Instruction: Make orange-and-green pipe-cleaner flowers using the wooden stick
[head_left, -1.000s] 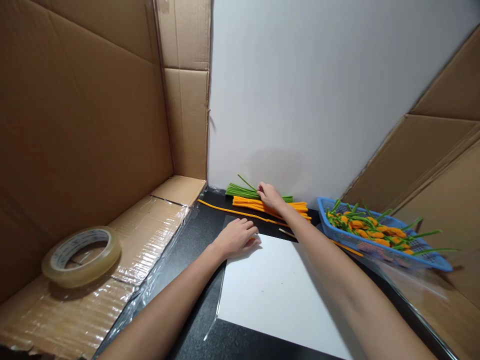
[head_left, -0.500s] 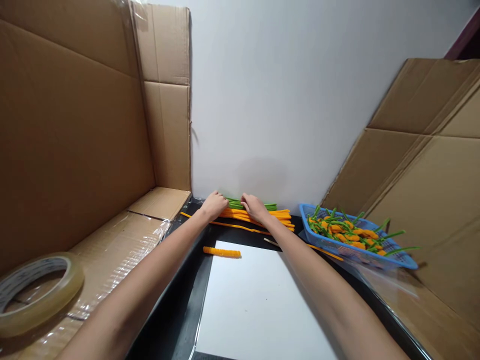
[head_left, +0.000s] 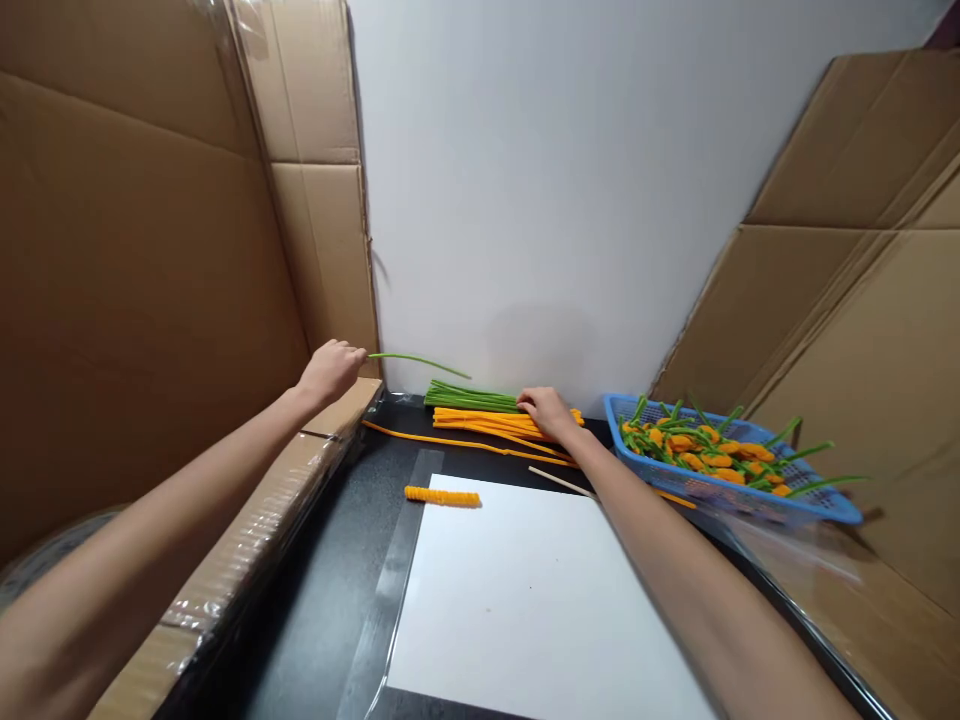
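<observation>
My left hand, raised at the far left, pinches the end of one green pipe cleaner that stretches right in front of the wall. A bundle of green pipe cleaners lies along the wall's foot. At this bundle's right end rests my right hand, fingers curled against the stems. Just in front is a bundle of orange pipe cleaners, partly under my right hand. A single orange pipe cleaner lies nearer. A tightly coiled orange piece sits across the corner of the white sheet.
On the right, a blue basket holds several orange-and-green pieces. A thin pale stick lies behind the sheet, partly hidden by my right arm. Cardboard panels flank the black table. A tape roll is mostly covered by my left arm.
My left hand has moved left and up from the green bundle, drawing out one green pipe cleaner. My right hand stays at the bundle, slightly further right in view. The view has shifted.
</observation>
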